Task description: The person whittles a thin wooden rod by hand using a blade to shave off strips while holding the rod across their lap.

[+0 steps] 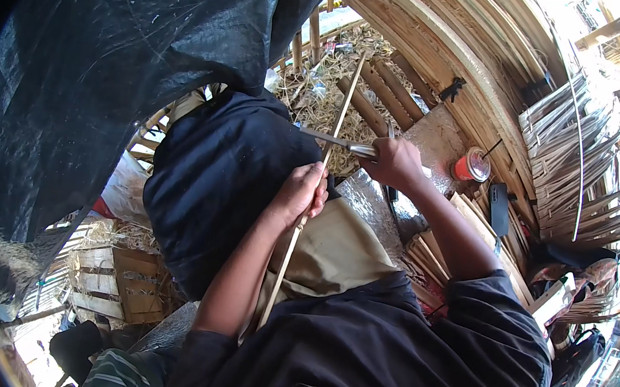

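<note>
Fingers (319,193) of the left hand (300,194) are wrapped around one pale strip (343,109), which slants over the person's lap; those of the right hand (397,164), just right of the strip, are curled around the grip of one knife, though the knuckles partly hide it. Largest of all, one black tarp (153,19) hangs left of the strip and blocks much of the view there. One stack of planks (459,49) lies beyond the strip's upper end and to its right. One dark cloth (223,175) is draped just left of the strip, covering what is beneath, and one bundle of thin slats (575,149) sits well to its right. One khaki cloth (341,251) spreads right of its lower half, while one slatted crate (121,282) rests well left of its lower end. At least three short poles (363,107) lie right of its upper part, with loose shavings (311,89) on the other side. The blade of the knife (348,145) crosses the strip above the left hand. Farther right of the strip are one dark phone (498,209) and, nearer, one red cup (472,165) bearing one thin straw (493,147).
</note>
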Demonstrator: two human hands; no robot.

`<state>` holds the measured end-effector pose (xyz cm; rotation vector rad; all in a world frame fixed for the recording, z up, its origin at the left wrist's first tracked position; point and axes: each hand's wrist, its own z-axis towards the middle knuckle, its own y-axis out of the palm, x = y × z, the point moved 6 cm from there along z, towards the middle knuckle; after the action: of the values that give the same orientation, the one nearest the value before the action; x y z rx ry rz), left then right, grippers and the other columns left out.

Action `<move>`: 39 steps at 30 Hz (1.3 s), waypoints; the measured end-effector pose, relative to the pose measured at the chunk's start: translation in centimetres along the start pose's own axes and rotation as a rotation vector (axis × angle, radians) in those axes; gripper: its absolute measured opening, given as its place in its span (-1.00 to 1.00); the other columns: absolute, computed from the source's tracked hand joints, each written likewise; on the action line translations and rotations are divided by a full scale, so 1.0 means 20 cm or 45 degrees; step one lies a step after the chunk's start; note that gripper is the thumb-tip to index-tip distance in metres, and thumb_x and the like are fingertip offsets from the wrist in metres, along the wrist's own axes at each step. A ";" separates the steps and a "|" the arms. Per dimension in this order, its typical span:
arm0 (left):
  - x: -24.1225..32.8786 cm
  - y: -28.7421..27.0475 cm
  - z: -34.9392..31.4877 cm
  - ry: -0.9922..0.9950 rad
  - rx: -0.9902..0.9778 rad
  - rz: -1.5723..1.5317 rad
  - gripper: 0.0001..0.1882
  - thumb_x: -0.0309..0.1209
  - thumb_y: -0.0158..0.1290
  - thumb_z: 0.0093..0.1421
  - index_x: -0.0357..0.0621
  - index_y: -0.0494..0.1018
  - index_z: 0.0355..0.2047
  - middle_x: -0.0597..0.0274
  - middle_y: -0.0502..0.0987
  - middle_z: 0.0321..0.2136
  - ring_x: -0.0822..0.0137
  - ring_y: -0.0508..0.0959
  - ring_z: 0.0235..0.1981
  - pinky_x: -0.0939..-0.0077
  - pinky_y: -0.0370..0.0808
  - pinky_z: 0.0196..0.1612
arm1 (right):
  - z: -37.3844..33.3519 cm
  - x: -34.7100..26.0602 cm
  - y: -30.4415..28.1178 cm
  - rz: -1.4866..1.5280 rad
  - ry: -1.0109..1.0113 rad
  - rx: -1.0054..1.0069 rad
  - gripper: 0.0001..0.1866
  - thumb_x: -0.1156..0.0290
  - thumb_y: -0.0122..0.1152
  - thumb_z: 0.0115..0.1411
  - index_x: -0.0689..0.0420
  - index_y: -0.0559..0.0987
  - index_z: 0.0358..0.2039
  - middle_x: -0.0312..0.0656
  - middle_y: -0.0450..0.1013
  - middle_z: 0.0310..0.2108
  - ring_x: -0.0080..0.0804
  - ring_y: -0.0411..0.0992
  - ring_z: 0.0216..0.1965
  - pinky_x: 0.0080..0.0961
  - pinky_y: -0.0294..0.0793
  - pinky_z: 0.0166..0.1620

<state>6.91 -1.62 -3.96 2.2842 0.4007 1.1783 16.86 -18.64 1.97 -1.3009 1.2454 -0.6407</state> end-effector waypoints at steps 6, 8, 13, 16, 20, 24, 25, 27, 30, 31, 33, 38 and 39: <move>0.02 -0.01 0.00 0.021 0.098 0.267 -0.73 -0.17 -0.12 0.41 -0.06 0.27 -0.36 0.48 0.19 -0.75 0.62 0.18 -0.85 0.64 0.16 -0.84 | 0.15 0.03 0.18 0.069 -0.431 -0.068 -0.87 0.40 0.21 -0.09 0.17 0.56 -0.51 0.03 0.49 -0.60 0.09 0.52 -0.47 -0.06 0.50 -0.36; 0.04 0.01 -0.02 0.036 0.046 0.366 -0.79 -0.21 -0.04 0.38 -0.02 0.28 -0.33 0.57 0.16 -0.74 0.71 0.14 -0.84 0.71 0.12 -0.83 | 0.15 0.01 0.19 0.077 -0.459 -0.044 -0.87 0.40 0.23 -0.11 0.15 0.57 -0.51 0.00 0.50 -0.59 0.07 0.52 -0.45 -0.07 0.50 -0.35; 0.05 0.02 -0.01 0.093 0.141 0.428 -0.81 -0.25 -0.07 0.39 -0.08 0.28 -0.29 0.54 0.17 -0.78 0.66 0.18 -0.88 0.65 0.13 -0.86 | 0.19 -0.03 0.23 -0.046 -0.415 -0.197 -0.86 0.37 0.26 -0.12 0.09 0.58 -0.50 -0.05 0.51 -0.56 0.04 0.53 -0.42 -0.10 0.52 -0.33; 0.06 0.00 -0.01 0.183 0.160 0.548 -0.80 -0.28 -0.08 0.38 -0.10 0.25 -0.33 0.48 0.20 -0.77 0.62 0.23 -0.87 0.62 0.16 -0.86 | 0.20 -0.04 0.23 -0.170 -0.302 -0.219 -0.85 0.32 0.29 -0.13 0.07 0.59 -0.51 -0.07 0.52 -0.54 0.01 0.54 -0.40 -0.12 0.53 -0.31; 0.02 -0.03 0.03 0.205 0.154 0.587 -0.79 -0.31 -0.08 0.37 -0.10 0.22 -0.39 0.43 0.24 -0.76 0.57 0.26 -0.87 0.60 0.18 -0.85 | 0.30 0.05 0.25 -0.300 -0.105 -0.249 -0.83 0.27 0.32 -0.13 0.05 0.60 -0.52 -0.09 0.54 -0.52 -0.05 0.56 -0.39 -0.16 0.55 -0.29; 0.03 -0.06 0.06 0.176 0.155 0.467 -0.78 -0.34 -0.06 0.36 -0.08 0.20 -0.41 0.41 0.27 -0.75 0.58 0.26 -0.86 0.61 0.19 -0.85 | 0.41 0.07 0.31 -0.427 -0.235 -0.236 -0.81 0.23 0.30 -0.08 0.04 0.64 -0.49 -0.09 0.56 -0.50 -0.11 0.58 -0.39 -0.20 0.57 -0.30; 0.04 -0.07 0.06 0.152 0.159 0.427 -0.79 -0.35 -0.06 0.35 -0.08 0.20 -0.41 0.41 0.26 -0.75 0.59 0.26 -0.86 0.61 0.19 -0.85 | 0.44 0.09 0.32 -0.429 -0.234 -0.236 -0.81 0.23 0.30 -0.08 0.04 0.64 -0.49 -0.09 0.56 -0.50 -0.11 0.58 -0.39 -0.20 0.57 -0.30; 0.03 -0.06 0.02 0.127 0.138 0.434 -0.78 -0.35 -0.06 0.35 -0.12 0.20 -0.42 0.37 0.28 -0.75 0.55 0.30 -0.86 0.58 0.23 -0.85 | 0.53 0.21 0.30 -0.245 0.169 -0.145 -0.79 0.25 0.28 -0.06 0.07 0.66 -0.42 -0.08 0.56 -0.50 -0.13 0.59 -0.39 -0.24 0.60 -0.28; 0.01 -0.04 -0.01 0.113 0.085 0.402 -0.77 -0.34 -0.06 0.35 -0.15 0.21 -0.41 0.36 0.28 -0.75 0.53 0.32 -0.86 0.55 0.26 -0.84 | 0.66 0.40 0.14 -0.391 0.156 -0.121 -0.72 0.20 0.21 0.16 0.19 0.66 -0.39 -0.05 0.53 -0.59 -0.30 0.57 -0.53 -0.29 0.55 -0.47; 0.00 -0.04 -0.02 0.109 0.060 0.346 -0.78 -0.33 -0.06 0.36 -0.13 0.21 -0.40 0.39 0.26 -0.76 0.55 0.30 -0.86 0.57 0.24 -0.84 | 0.67 0.38 0.15 -0.383 0.147 -0.117 -0.72 0.20 0.21 0.16 0.19 0.66 -0.39 -0.05 0.53 -0.59 -0.30 0.57 -0.53 -0.29 0.55 -0.47; 0.00 -0.07 0.01 0.090 0.052 0.236 -0.77 -0.31 -0.06 0.37 -0.13 0.22 -0.39 0.41 0.25 -0.76 0.57 0.27 -0.86 0.59 0.21 -0.84 | 0.61 0.29 0.19 -0.134 0.138 -0.332 -0.65 0.14 0.17 0.22 0.21 0.62 -0.40 -0.09 0.51 -0.60 -0.37 0.54 -0.58 -0.36 0.52 -0.52; 0.05 -0.03 0.01 0.040 -0.011 0.069 -0.71 -0.17 -0.10 0.42 -0.11 0.24 -0.34 0.48 0.20 -0.75 0.63 0.17 -0.86 0.65 0.15 -0.84 | 0.43 0.07 0.11 0.657 0.157 -0.751 -0.53 -0.02 0.05 0.34 0.22 0.49 -0.35 -0.16 0.43 -0.67 -0.45 0.44 -0.71 -0.47 0.42 -0.65; 0.05 -0.02 0.00 -0.006 -0.022 -0.092 -0.69 -0.12 -0.14 0.43 -0.10 0.25 -0.32 0.49 0.17 -0.75 0.64 0.15 -0.86 0.66 0.14 -0.85 | 0.39 0.03 0.10 1.100 0.175 -0.866 -0.50 -0.07 -0.01 0.37 0.20 0.44 -0.30 -0.19 0.38 -0.71 -0.44 0.39 -0.77 -0.48 0.37 -0.69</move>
<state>7.47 -0.90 -3.60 2.2381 0.4657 1.1365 23.73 -15.96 -1.50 -1.0755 2.0513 0.3542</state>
